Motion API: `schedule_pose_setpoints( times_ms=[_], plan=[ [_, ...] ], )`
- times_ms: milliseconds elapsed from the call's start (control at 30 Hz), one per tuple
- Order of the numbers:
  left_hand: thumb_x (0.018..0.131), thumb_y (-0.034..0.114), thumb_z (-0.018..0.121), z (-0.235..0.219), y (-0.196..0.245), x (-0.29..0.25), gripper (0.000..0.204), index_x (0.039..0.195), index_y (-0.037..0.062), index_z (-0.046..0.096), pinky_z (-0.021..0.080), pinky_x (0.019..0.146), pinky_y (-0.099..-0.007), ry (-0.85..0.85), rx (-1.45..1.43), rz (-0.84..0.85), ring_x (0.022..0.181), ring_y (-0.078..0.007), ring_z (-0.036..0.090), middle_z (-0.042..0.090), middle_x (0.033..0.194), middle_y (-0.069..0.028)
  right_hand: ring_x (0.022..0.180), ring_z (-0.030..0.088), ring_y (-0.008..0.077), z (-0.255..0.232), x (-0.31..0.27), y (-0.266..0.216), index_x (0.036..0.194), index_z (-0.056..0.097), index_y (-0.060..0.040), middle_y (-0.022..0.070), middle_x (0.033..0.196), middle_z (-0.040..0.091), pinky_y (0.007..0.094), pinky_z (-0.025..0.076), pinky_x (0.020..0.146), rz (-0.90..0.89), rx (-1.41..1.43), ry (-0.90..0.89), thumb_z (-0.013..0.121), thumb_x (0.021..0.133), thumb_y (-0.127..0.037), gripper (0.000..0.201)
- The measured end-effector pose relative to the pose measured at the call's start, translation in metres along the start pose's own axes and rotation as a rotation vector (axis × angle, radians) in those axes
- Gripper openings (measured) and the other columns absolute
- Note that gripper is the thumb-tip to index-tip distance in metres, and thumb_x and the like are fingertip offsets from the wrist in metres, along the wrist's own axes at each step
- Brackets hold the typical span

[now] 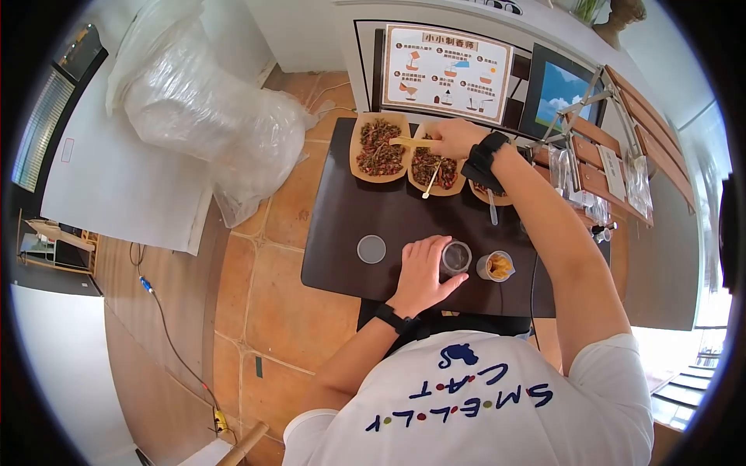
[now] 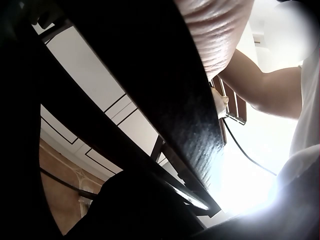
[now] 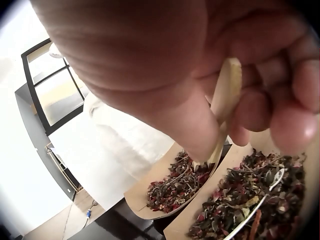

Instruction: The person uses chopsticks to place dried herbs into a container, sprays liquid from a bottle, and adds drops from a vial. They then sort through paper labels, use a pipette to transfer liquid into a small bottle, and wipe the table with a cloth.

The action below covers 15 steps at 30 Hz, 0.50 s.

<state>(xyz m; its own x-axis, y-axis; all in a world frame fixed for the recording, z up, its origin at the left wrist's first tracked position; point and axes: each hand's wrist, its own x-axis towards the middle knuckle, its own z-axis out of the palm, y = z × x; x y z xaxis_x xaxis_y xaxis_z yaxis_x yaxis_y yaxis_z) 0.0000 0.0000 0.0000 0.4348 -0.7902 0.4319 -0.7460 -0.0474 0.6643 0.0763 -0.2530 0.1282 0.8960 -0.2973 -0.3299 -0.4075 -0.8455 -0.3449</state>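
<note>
My right hand [image 1: 460, 140] pinches a pale wooden spoon [image 3: 227, 95] between thumb and fingers. In the head view the spoon reaches left, its tip over the left paper tray [image 1: 355, 159] of dried petals and leaves. Below that hand is the middle paper tray [image 1: 414, 183] of a similar mix, a thin white spoon [image 3: 260, 202] lying in it. My left hand [image 1: 420, 272] holds a clear round jar [image 1: 457, 258] near the table's front edge, fingers on its left side and thumb at its front. The left wrist view shows only part of that palm, the jar hidden.
On the dark table [image 1: 334, 210] lie a round grey lid [image 1: 371, 249] and a small cup [image 1: 497, 266] with yellow pieces. A third tray sits partly under my right forearm, with a clear spoon [image 1: 493, 210]. An instruction sign [image 1: 447, 74] and a wooden rack [image 1: 598, 159] stand behind.
</note>
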Motion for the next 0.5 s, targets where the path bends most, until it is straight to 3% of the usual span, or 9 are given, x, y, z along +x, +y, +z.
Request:
schedule_pose_setpoints(
  times_ms=[167,267,500],
  plan=[
    [0.077,0.035,0.085,-0.001,0.0,0.001,0.072,0.133,0.0053,0.052,0.037,0.098,-0.0451,-0.009,-0.002,-0.006,0.113,-0.0326,0.056,0.059,0.127,-0.0132,0.078,0.069,0.035,0.007,0.014,0.003,0.096,0.071,-0.0016,0.0195,0.085,0.071,0.0422,0.054,0.072,-0.036,-0.041,0.012,0.06,0.088,-0.02,0.023],
    [0.077,0.032,0.084,-0.002,0.001,0.0,0.073,0.135,0.005,0.049,0.037,0.098,-0.0452,-0.027,0.005,-0.005,0.115,-0.0324,0.055,0.057,0.129,-0.0134,0.082,0.068,0.0332,0.017,0.03,0.01,0.097,0.067,-0.0053,0.0159,0.088,0.071,0.0441,0.052,0.072,-0.033,-0.139,0.066,0.062,0.09,-0.026,0.022],
    [0.078,0.032,0.084,0.0,-0.001,-0.001,0.074,0.137,0.0046,0.047,0.037,0.099,-0.0453,-0.008,-0.004,-0.011,0.116,-0.0325,0.054,0.057,0.13,-0.014,0.083,0.066,0.0348,0.007,0.024,0.013,0.092,0.062,-0.004,0.0153,0.085,0.068,0.0456,0.05,0.073,-0.063,-0.203,0.066,0.058,0.091,-0.022,0.018]
  ],
)
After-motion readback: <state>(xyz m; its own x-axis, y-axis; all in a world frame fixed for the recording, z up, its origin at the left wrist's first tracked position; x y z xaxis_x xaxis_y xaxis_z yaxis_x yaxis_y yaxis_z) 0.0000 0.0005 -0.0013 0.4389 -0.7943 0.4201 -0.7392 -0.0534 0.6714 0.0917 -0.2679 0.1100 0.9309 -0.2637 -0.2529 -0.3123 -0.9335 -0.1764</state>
